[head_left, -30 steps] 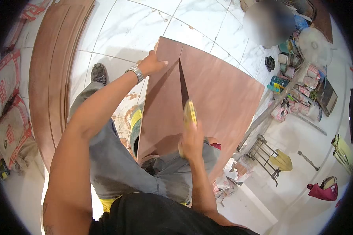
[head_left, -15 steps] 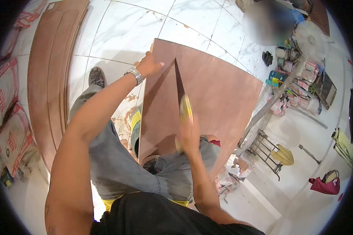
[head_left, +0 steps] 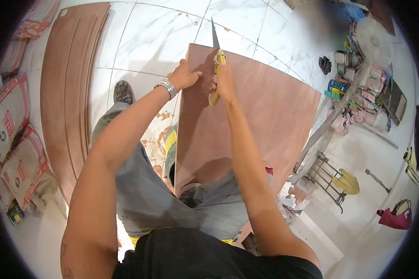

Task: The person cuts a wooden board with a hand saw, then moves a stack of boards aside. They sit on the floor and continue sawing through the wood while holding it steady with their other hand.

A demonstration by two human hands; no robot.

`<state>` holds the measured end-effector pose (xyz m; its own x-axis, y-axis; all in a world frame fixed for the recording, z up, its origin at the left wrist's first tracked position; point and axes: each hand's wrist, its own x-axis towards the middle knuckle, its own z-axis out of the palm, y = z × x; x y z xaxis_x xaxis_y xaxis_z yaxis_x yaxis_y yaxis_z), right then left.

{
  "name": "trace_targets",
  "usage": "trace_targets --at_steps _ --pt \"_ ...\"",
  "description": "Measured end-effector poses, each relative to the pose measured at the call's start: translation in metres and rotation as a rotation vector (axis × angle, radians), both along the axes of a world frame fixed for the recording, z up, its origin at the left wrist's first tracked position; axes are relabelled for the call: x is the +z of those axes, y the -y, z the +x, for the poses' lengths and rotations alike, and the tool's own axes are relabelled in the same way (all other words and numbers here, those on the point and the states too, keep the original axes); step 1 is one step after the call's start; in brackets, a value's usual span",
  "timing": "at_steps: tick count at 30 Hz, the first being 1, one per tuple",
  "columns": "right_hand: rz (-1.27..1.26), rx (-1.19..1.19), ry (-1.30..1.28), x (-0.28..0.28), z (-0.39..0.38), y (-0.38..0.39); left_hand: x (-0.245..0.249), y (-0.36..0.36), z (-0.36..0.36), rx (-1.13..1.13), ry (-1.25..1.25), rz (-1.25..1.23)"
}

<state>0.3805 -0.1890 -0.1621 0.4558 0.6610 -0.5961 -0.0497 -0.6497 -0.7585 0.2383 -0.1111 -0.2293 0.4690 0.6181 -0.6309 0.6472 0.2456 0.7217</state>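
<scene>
My right hand [head_left: 225,83] is wrapped round the yellow handle of a handsaw [head_left: 214,33]. The saw's dark, tapering blade points away from me, past the far edge of a reddish-brown wooden panel [head_left: 265,111]. Near the panel's far left corner, my left hand [head_left: 184,75] grips the edge with the thumb on top and the fingers at the side; a metal watch [head_left: 166,88] is on that wrist. Under the panel's left edge stands a green and yellow bucket [head_left: 170,148], partly hidden. My knee rests against the near part of the panel.
More brown panels [head_left: 63,93] lie stacked on the left, beside printed sacks [head_left: 23,162]. A spinning fan [head_left: 375,39] and a blurred person [head_left: 319,23] are at the upper right. A yellow shovel [head_left: 347,181] and a maroon bag [head_left: 395,216] are on the right.
My right hand has moved forward and up with the saw, from mid-panel to near the far edge, so the blade now sticks out beyond it. My left hand keeps its hold on the panel.
</scene>
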Motion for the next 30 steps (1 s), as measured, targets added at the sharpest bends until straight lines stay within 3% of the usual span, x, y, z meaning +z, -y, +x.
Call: trace_targets --at_steps 2,4,6,8,9,11,13,16,18,20,21,23,24,25,27,30 --pt "-0.026 0.053 0.071 0.011 -0.007 0.027 0.007 0.000 -0.001 -0.004 -0.009 -0.010" --pt "-0.025 0.094 0.417 0.026 -0.027 0.096 -0.008 0.001 -0.001 0.004 0.014 0.001" --pt "-0.028 0.168 0.429 0.086 -0.051 0.173 -0.011 0.002 0.003 0.020 0.041 -0.012" --pt "-0.041 0.241 0.506 0.153 -0.074 0.197 -0.002 0.003 0.001 0.042 0.053 -0.054" --pt "-0.124 0.117 0.321 0.167 -0.074 0.202 0.000 0.001 0.001 0.034 0.027 -0.031" --pt "-0.108 0.137 0.359 0.143 -0.070 0.187 0.003 0.004 0.002 -0.005 -0.024 0.003" --pt "-0.061 0.355 0.766 0.024 -0.033 0.134 0.010 -0.001 0.000 -0.003 0.004 0.012" --pt "0.016 0.048 0.208 -0.022 -0.009 0.030 -0.003 -0.001 0.002 0.007 0.005 0.060" --pt "-0.053 0.052 0.152 -0.006 -0.009 0.040 -0.004 0.004 0.000 -0.010 -0.005 0.046" --pt "-0.121 0.110 0.301 0.046 -0.035 0.103 0.007 0.000 -0.001 -0.014 0.000 -0.013" --pt "-0.184 0.173 0.349 0.087 -0.051 0.137 0.006 0.001 0.001 -0.017 0.000 -0.010" --pt "-0.265 0.555 0.719 0.148 -0.075 0.197 -0.004 0.003 0.002 -0.024 -0.014 0.000" --pt "-0.234 0.496 0.656 0.151 -0.074 0.201 0.000 0.004 0.000 -0.007 -0.017 -0.022" --pt "-0.199 0.427 0.597 0.151 -0.073 0.203 0.010 0.003 0.000 0.003 -0.019 -0.038" --pt "-0.016 0.498 0.773 0.117 -0.065 0.176 0.016 0.001 0.000 0.008 -0.017 -0.039" --pt "-0.016 0.081 0.568 -0.017 -0.023 0.060 0.014 0.005 0.002 0.016 -0.016 -0.012"
